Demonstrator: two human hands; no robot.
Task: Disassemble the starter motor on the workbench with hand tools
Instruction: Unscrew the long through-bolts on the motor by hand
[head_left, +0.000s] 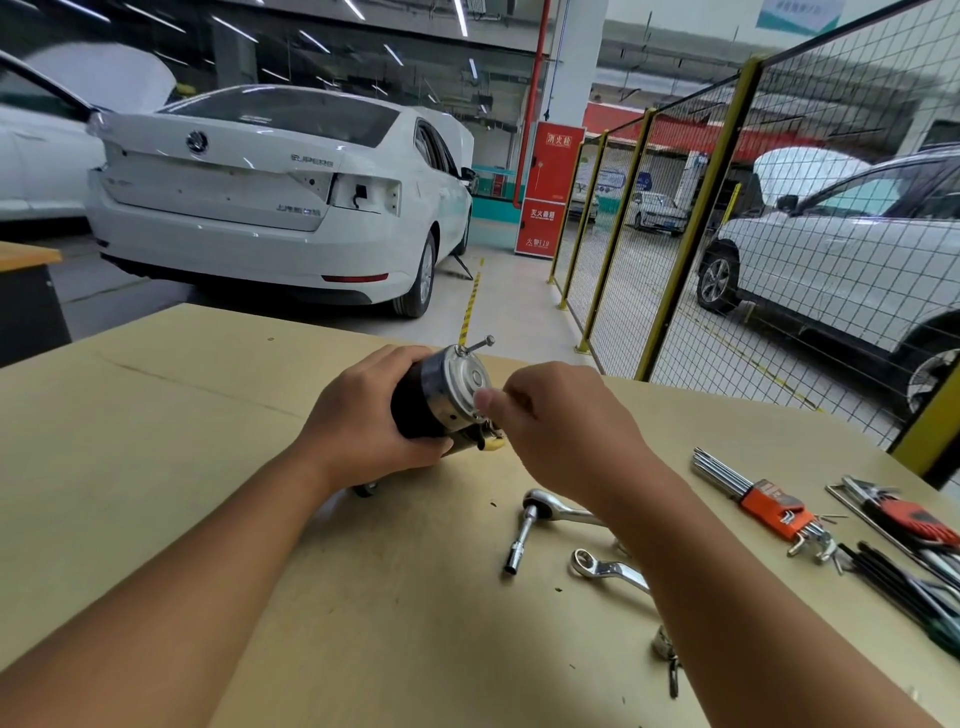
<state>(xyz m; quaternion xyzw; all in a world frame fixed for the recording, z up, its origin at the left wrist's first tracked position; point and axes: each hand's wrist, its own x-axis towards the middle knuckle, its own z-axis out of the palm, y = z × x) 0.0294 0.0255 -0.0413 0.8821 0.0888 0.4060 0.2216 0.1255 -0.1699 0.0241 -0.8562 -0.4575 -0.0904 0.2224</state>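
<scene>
While the left hand (363, 415) wraps its fingers (431, 448) round the black body, the motor (441, 397) is held tilted just above the bench (182, 415), a bolt (475, 345) jutting from its silver cap. The right hand (561, 431) pinches at the cap's lower edge. A ratchet (540, 514), a wrench (608, 569) and hex keys (763, 501) lie right.

Bare workbench (156, 467) left; ratchet (540, 512) and wrench (605, 569) crowd right.

A pale tan table (182, 467) carries tools on its right side: a ratchet with socket extension (530, 525), a ring spanner (605, 569) just nearer, an orange-holder hex key set (763, 506) and, at the far right edge, a red-holder key set (904, 517).
</scene>
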